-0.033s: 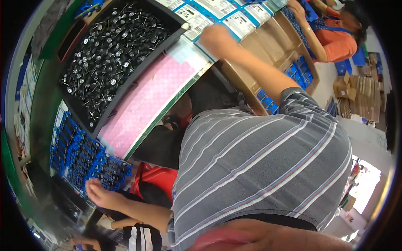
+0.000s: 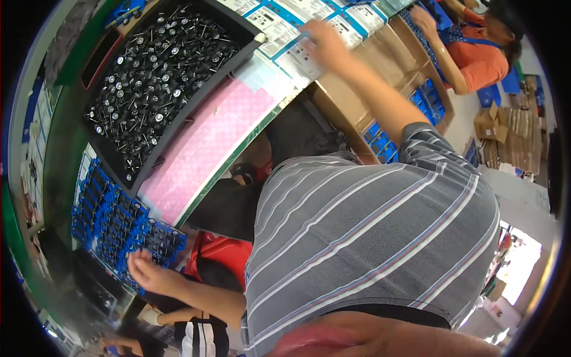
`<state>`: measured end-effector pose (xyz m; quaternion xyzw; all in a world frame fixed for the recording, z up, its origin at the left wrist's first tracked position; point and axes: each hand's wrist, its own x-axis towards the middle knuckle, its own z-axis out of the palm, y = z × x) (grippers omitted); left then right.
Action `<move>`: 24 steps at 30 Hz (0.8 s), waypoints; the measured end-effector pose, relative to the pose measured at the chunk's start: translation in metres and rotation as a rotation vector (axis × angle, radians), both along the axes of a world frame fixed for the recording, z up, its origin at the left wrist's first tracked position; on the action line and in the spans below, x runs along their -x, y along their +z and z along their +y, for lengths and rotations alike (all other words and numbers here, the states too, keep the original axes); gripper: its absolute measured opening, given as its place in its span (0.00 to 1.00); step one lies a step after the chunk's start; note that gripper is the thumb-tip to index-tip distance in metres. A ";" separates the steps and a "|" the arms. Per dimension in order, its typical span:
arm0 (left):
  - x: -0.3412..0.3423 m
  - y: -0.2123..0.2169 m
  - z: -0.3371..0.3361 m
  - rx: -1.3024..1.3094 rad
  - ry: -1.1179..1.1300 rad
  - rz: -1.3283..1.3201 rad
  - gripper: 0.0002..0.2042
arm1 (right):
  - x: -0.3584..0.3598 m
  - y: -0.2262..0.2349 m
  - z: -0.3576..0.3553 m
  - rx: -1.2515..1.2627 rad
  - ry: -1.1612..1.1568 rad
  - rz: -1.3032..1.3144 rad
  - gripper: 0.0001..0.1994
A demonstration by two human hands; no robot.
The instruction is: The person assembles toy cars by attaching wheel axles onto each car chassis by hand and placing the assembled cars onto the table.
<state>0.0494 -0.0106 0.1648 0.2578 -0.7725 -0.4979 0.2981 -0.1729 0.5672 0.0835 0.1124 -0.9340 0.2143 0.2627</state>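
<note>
Two bare hands are spread wide in the head view: the left hand (image 2: 148, 274), fingers partly curled, is at the near edge of glossy blue pieces (image 2: 113, 217) packed in rows with black parts among them, at left, and whether it grips one cannot be told. At right, the blurred right hand (image 2: 328, 49), fingers loosely bent, is over flat white cards (image 2: 279, 28) with grey printing and bright-blue borders; its hold is unclear. Between them, a pink sheet (image 2: 205, 146) lies near, and farther off a black tray (image 2: 191, 108) brims with black, silver-topped parts (image 2: 156, 77).
</note>
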 end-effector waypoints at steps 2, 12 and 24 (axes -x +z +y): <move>0.000 0.003 0.060 -0.067 -0.043 -0.074 0.15 | 0.033 0.021 0.087 -0.291 -0.259 0.122 0.19; 0.030 -0.045 0.182 -0.372 -0.465 -0.113 0.12 | 0.065 0.082 0.206 -0.067 0.179 -0.220 0.18; 0.063 -0.044 0.246 -1.215 -0.827 0.092 0.20 | -0.003 0.124 -0.118 0.331 0.613 -0.389 0.19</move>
